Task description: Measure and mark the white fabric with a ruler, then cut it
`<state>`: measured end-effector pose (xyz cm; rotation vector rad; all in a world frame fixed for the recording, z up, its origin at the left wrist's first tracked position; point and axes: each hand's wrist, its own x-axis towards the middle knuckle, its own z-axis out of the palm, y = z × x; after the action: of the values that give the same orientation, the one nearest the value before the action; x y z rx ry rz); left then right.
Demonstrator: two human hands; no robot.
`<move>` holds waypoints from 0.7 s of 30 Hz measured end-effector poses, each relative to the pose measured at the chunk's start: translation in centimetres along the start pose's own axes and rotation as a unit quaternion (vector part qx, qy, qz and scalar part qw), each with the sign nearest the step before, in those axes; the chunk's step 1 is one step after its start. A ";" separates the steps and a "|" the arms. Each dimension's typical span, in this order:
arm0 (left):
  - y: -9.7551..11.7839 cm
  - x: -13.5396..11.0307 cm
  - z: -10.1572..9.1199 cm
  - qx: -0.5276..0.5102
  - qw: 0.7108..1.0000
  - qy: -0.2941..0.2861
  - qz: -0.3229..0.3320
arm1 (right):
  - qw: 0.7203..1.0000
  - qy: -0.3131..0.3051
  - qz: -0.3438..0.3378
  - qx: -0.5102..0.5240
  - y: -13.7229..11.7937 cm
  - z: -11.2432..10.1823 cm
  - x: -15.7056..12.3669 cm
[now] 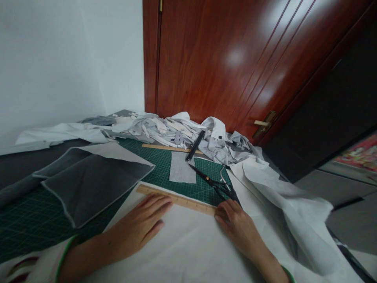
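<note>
A wooden ruler (188, 202) lies along the far edge of a large white sheet (182, 247), fabric or paper. My left hand (144, 220) rests flat on the sheet, its fingers stretched out and their tips on the ruler's left part. At the ruler's right end, my right hand (237, 224) has its fingers bent and pressed together on the wood. Just beyond that hand lie black scissors (210, 181), their blades pointing away to the left. A small grey cloth piece (182, 168) sits past the ruler, and a long black tool (196, 146) overlaps its corner.
Under everything spreads a green cutting mat (159, 157). Folded dark grey fabric (100, 181) lies at the left. A heap of white and grey scraps (165, 129) lines the back, before a brown door (212, 59). Loose white material (291, 212) covers the right side.
</note>
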<state>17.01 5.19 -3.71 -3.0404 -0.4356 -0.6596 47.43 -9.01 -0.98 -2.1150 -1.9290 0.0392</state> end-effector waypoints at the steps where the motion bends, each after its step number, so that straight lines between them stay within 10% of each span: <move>1: 0.1 0.0 -0.1 0.001 1.000 -0.002 0.003 | 1.000 -0.004 0.002 0.000 0.0 0.0 0.0; 21: 0.4 0.0 -0.2 0.006 1.000 0.010 -0.009 | 0.989 -0.063 -0.017 0.133 -0.5 -0.4 -0.6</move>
<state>17.00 4.79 -3.48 -3.0189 -0.4651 -0.6861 46.99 -9.60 -0.57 -1.9440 -1.9070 0.4103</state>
